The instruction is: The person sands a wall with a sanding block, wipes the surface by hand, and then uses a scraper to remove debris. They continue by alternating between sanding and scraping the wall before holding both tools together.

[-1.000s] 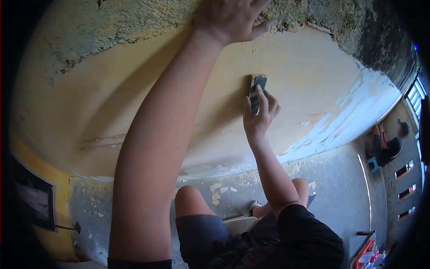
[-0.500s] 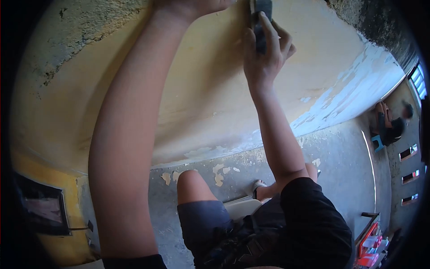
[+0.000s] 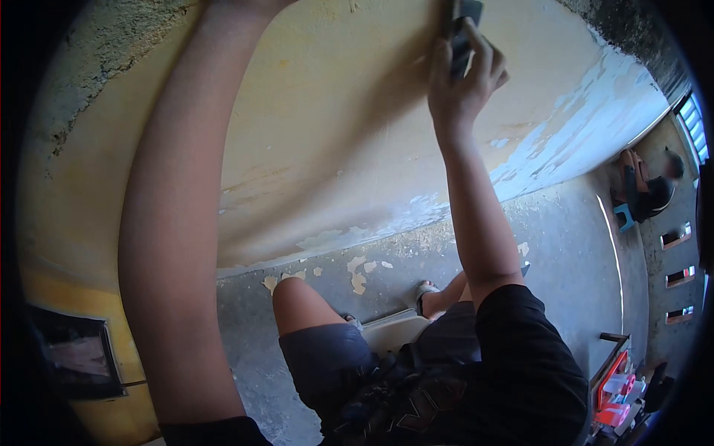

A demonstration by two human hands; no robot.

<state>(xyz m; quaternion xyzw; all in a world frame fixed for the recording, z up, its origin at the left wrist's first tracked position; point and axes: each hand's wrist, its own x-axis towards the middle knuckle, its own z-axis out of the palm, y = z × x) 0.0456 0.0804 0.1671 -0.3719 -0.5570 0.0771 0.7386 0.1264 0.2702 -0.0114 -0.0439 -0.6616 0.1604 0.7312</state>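
Note:
My right hand grips a dark, narrow rectangular block, thumb on one side and fingers on the other. The block is held up against the yellowish wall, and its upper end runs to the frame's top edge. I cannot make out exactly what kind of tool it is. Of my left hand only the heel and wrist show at the top edge, close to the wall. Its fingers lie outside the picture. Both arms are raised in front of me, and a long shadow falls on the wall between them.
Paint peels along the wall's lower right part. Flakes lie on the grey floor. A pale seat is under me. Far right, a person sits on a blue stool. A red-framed item stands lower right.
In the picture, my right hand with the dark block has shifted right and slightly down. My left arm has shifted left, and less of the left hand shows.

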